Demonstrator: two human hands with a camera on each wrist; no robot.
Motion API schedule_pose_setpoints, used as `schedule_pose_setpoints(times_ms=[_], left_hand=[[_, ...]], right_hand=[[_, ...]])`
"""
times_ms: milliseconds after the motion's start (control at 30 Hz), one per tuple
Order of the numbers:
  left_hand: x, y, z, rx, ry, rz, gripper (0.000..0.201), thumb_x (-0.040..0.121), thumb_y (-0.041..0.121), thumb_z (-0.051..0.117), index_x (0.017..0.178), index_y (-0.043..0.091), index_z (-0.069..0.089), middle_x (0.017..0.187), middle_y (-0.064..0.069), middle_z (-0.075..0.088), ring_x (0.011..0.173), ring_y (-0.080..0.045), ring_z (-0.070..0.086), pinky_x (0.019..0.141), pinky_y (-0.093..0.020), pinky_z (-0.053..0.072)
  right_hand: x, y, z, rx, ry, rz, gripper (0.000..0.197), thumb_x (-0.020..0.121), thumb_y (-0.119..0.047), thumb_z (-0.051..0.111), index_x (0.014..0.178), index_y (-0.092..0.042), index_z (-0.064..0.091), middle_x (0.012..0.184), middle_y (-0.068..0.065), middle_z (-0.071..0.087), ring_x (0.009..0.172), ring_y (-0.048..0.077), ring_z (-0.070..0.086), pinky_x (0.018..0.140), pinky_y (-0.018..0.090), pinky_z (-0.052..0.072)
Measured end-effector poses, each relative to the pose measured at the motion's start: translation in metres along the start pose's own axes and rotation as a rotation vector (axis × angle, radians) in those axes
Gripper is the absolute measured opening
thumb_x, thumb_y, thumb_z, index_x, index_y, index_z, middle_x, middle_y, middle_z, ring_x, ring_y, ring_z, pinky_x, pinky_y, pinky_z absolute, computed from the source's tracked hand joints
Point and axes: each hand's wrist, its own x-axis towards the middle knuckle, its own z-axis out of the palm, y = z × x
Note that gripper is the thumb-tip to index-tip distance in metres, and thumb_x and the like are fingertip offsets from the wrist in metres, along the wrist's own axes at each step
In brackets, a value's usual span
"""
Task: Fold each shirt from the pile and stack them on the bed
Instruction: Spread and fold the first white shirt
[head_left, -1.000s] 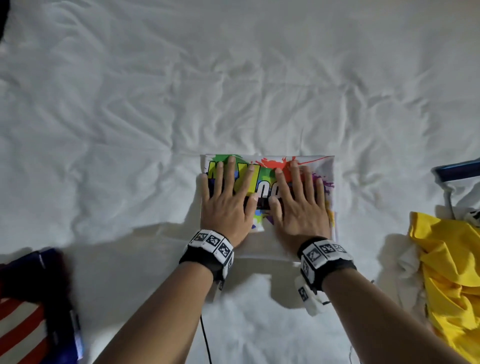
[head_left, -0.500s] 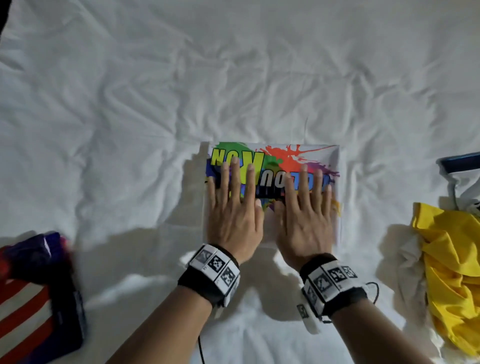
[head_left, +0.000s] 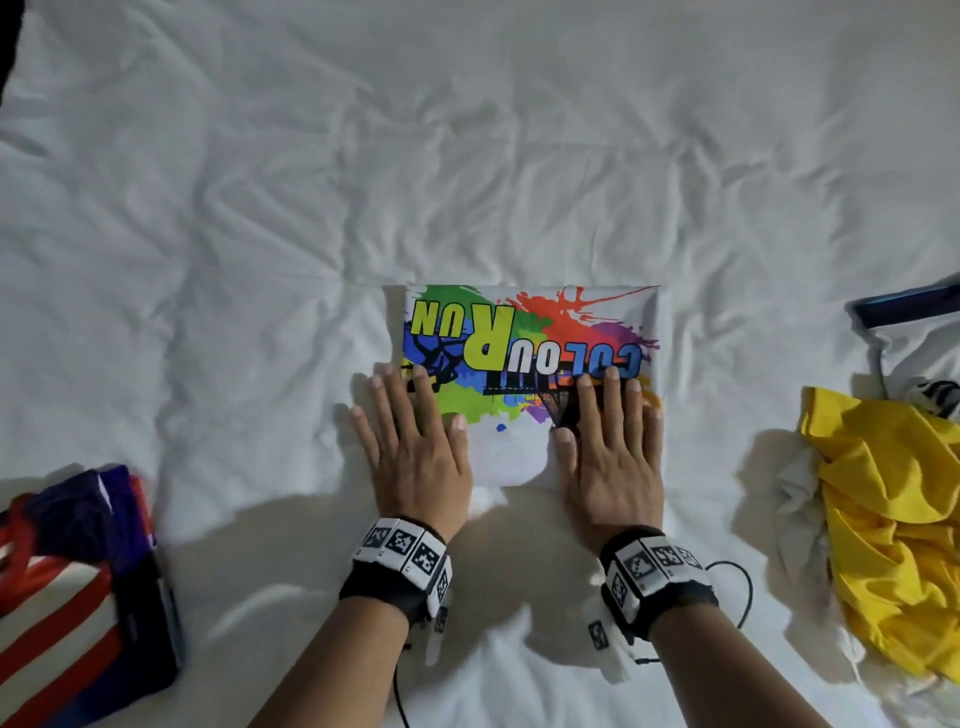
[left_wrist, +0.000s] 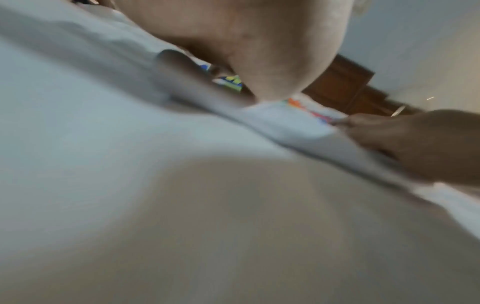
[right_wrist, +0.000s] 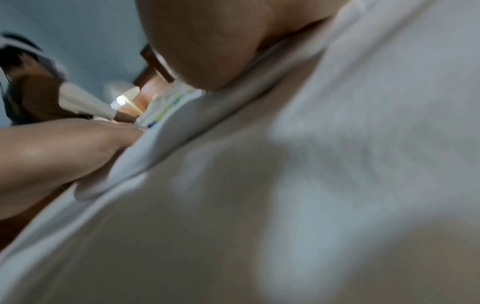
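Two hands lie flat on a folded white shirt (head_left: 524, 374) in the middle of the bed (head_left: 260, 208), which is covered by a wrinkled white sheet. The shirt is folded into a neat rectangle with its print facing up: bright paint splashes in green, orange, blue and purple, and the words "COLOUR RUN" reading upside down from the head view.

The left hand (head_left: 415, 447) rests palm down over the shirt's near left corner, fingers straight and slightly spread, the outer fingers reaching past the shirt's left edge onto the sheet. The right hand (head_left: 613, 447) rests palm down over the near right part, fingers straight and close together, tips touching the lower edge of the print. Neither hand grips any cloth. Both wrists wear black bands with black-and-white square markers.

To the right, well apart from the folded shirt, lies a loose pile with a crumpled yellow shirt (head_left: 893, 519) on top of pale cloth. At the left edge of the bed sits a garment with red and white stripes and a dark purple part (head_left: 67, 597).

The wrist views are blurred; they show sheet, the shirt's white edge (left_wrist: 298, 127) and palms pressed down.
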Motion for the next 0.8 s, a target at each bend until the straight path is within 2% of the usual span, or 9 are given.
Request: schedule_pose_setpoints(times_ms=[67, 133, 200, 267, 367, 433, 500, 567, 800], left_hand=[[-0.002, 0.018, -0.015, -0.025, 0.036, 0.054, 0.066, 0.100, 0.038, 0.040, 0.158, 0.008, 0.032, 0.167, -0.024, 0.014, 0.156, -0.040, 0.006, 0.123, -0.065, 0.005], [0.001, 0.045, -0.032, -0.108, 0.104, 0.137, 0.050, 0.096, 0.038, 0.050, 0.139, 0.014, 0.055, 0.153, -0.023, 0.040, 0.143, -0.043, 0.033, 0.114, -0.063, 0.028], [0.010, 0.084, -0.045, -0.224, 0.148, 0.218, 0.028, 0.095, 0.039, 0.053, 0.104, 0.016, 0.065, 0.118, -0.014, 0.058, 0.111, -0.037, 0.051, 0.089, -0.053, 0.044], [0.021, 0.127, -0.056, -0.276, -0.016, 0.257, 0.037, 0.098, 0.046, 0.042, 0.090, 0.016, 0.063, 0.101, -0.011, 0.061, 0.098, -0.035, 0.054, 0.083, -0.048, 0.045], [0.034, 0.180, -0.061, -0.117, -0.421, 0.234, 0.060, 0.097, 0.067, 0.033, 0.103, 0.020, 0.070, 0.113, -0.011, 0.068, 0.110, -0.035, 0.058, 0.095, -0.048, 0.044], [0.041, 0.198, -0.055, -0.046, -0.553, 0.191, 0.069, 0.089, 0.078, 0.037, 0.114, 0.022, 0.070, 0.121, -0.010, 0.067, 0.115, -0.036, 0.058, 0.098, -0.050, 0.044], [0.043, 0.207, -0.048, 0.025, -0.591, 0.178, 0.068, 0.081, 0.075, 0.049, 0.119, 0.020, 0.065, 0.124, -0.011, 0.064, 0.116, -0.038, 0.057, 0.095, -0.049, 0.046], [0.041, 0.213, -0.044, 0.102, -0.582, 0.190, 0.059, 0.080, 0.058, 0.061, 0.123, 0.017, 0.061, 0.129, -0.013, 0.060, 0.119, -0.039, 0.053, 0.088, -0.048, 0.044], [0.041, 0.209, -0.050, -0.049, -0.643, 0.144, 0.047, 0.091, 0.030, 0.054, 0.135, 0.014, 0.053, 0.140, -0.011, 0.055, 0.128, -0.036, 0.052, 0.104, -0.045, 0.046]], right_hand=[[-0.005, 0.009, -0.010, 0.089, 0.073, 0.093, 0.064, 0.102, -0.039, 0.044, 0.159, -0.013, 0.030, 0.168, 0.012, 0.020, 0.156, 0.029, 0.012, 0.127, 0.047, 0.003], [-0.014, 0.019, -0.023, 0.164, 0.158, 0.271, 0.062, 0.096, -0.041, 0.054, 0.150, -0.016, 0.040, 0.154, 0.013, 0.040, 0.142, 0.031, 0.033, 0.120, 0.050, 0.019], [-0.021, 0.028, -0.033, 0.190, 0.161, 0.444, 0.048, 0.095, -0.048, 0.059, 0.135, -0.022, 0.052, 0.131, 0.009, 0.054, 0.119, 0.030, 0.044, 0.106, 0.050, 0.030], [-0.024, 0.035, -0.036, 0.262, 0.093, 0.518, 0.042, 0.092, -0.051, 0.066, 0.123, -0.023, 0.059, 0.116, 0.004, 0.060, 0.108, 0.028, 0.047, 0.098, 0.048, 0.031], [-0.024, 0.044, -0.039, 0.400, -0.013, 0.481, 0.041, 0.083, -0.044, 0.073, 0.113, -0.018, 0.061, 0.109, 0.002, 0.063, 0.102, 0.026, 0.047, 0.087, 0.040, 0.033], [-0.021, 0.046, -0.044, 0.364, -0.106, 0.444, 0.037, 0.079, -0.044, 0.068, 0.104, -0.017, 0.062, 0.109, 0.004, 0.063, 0.103, 0.027, 0.046, 0.079, 0.034, 0.022], [-0.014, 0.044, -0.055, 0.335, -0.202, 0.462, 0.045, 0.071, -0.062, 0.040, 0.085, -0.022, 0.057, 0.108, 0.002, 0.063, 0.105, 0.027, 0.045, 0.071, 0.034, 0.010], [-0.009, 0.045, -0.060, 0.343, -0.262, 0.496, 0.040, 0.061, -0.059, 0.031, 0.074, -0.025, 0.049, 0.106, -0.002, 0.061, 0.108, 0.027, 0.043, 0.070, 0.037, 0.009], [-0.020, 0.044, -0.055, 0.539, -0.153, 0.536, 0.025, 0.080, -0.046, 0.075, 0.074, -0.026, 0.061, 0.098, -0.005, 0.063, 0.099, 0.020, 0.040, 0.084, 0.038, 0.022]])
